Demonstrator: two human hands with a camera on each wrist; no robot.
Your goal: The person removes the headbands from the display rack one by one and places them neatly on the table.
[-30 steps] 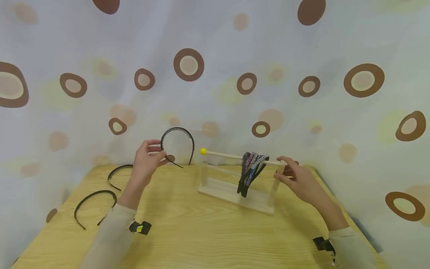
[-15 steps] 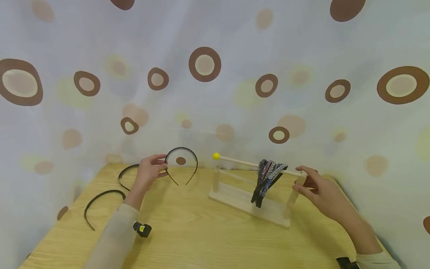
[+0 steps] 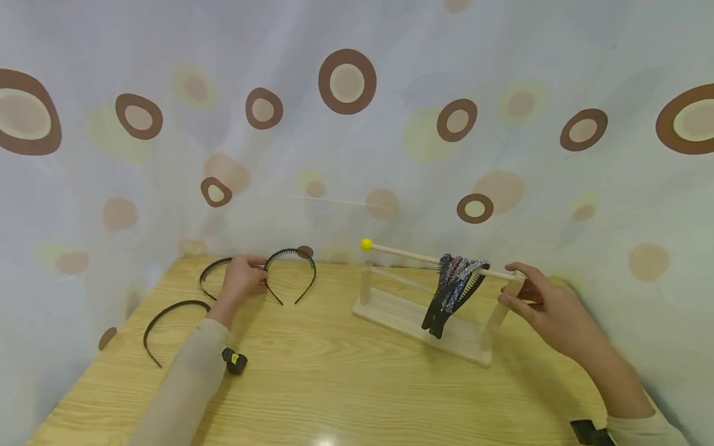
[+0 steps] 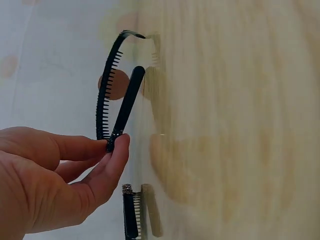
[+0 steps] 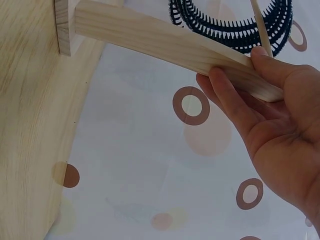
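My left hand [image 3: 243,275] pinches a black toothed headband [image 4: 101,102] by its side, thumb against fingertips. In the head view this headband stands upright with both ends down, close over the far part of the table. My right hand [image 3: 549,313] grips the top of the right post [image 5: 165,42] of a wooden stand [image 3: 385,317]. Across the stand runs a rod [image 3: 407,254] with a yellow ball [image 3: 366,244] at its left end. Several glittery toothed headbands [image 3: 454,294] hang bunched on the rod, toward the right hand.
Two more black headbands are on the left of the wooden table [image 3: 334,390]: a nearer one [image 3: 158,319], partly behind the left sleeve, and a farther one [image 3: 207,272], partly behind the left hand. A patterned curtain [image 3: 401,155] rises behind the table.
My left hand has lowered the headband toward the table and turned it so its ends point down. My right hand keeps its grip on the post. The head view has shifted.
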